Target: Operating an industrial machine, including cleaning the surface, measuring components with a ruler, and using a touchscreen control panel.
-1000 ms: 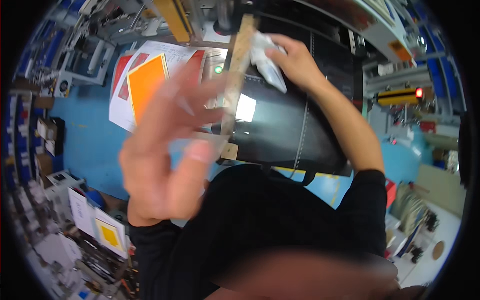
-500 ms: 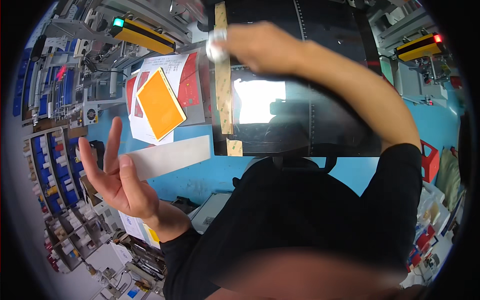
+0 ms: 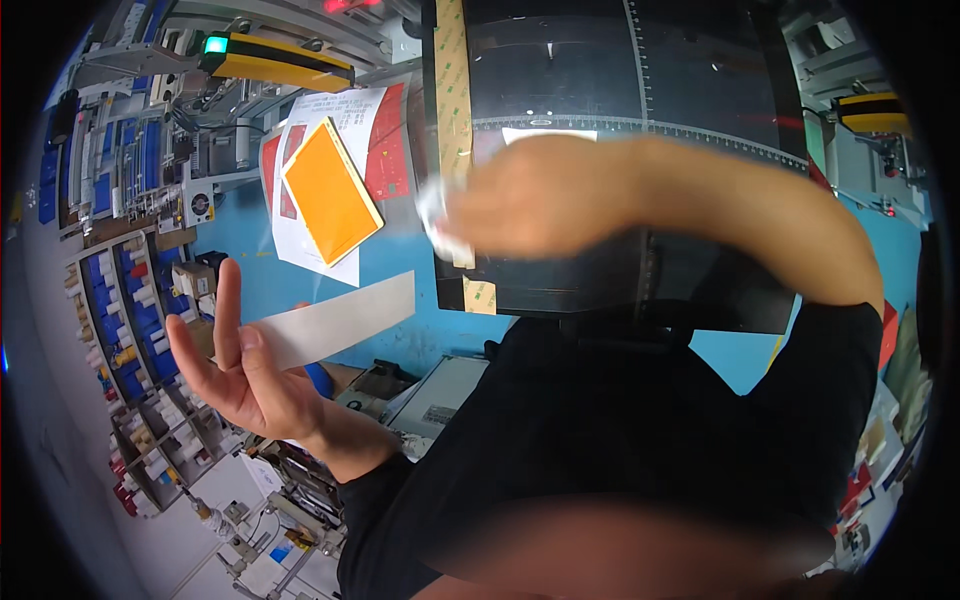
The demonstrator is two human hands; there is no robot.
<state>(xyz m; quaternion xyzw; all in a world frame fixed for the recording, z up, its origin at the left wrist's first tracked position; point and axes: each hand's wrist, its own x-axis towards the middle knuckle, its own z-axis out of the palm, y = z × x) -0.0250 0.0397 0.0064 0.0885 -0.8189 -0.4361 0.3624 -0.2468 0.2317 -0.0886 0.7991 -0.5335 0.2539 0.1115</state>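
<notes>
"Two hands are in view. What does your left hand (image 3: 245, 385) hold?"

"Your left hand grasps a white strip (image 3: 345, 322) at its left end, with the thumb on its face. Two fingers extend clear of it. The strip slopes upward to the right, and its free end is near the left edge of the black panel (image 3: 580, 80)."

"State the position of your right hand (image 3: 530, 195)."

"Your right hand is above the left part of the panel, blurred. Its fingers are closed on a white wad (image 3: 437, 220), which overlaps the lower end of the long tan tape (image 3: 452, 90). You cannot tell whether the wad touches the surface. A short tan piece (image 3: 480, 295) lies just below."

"Identify the items to the left of the panel."

"An orange pad (image 3: 335, 195) lies tilted on a white printed sheet (image 3: 300, 245). Red sheeting (image 3: 388, 150) shows beside the pad."
</notes>
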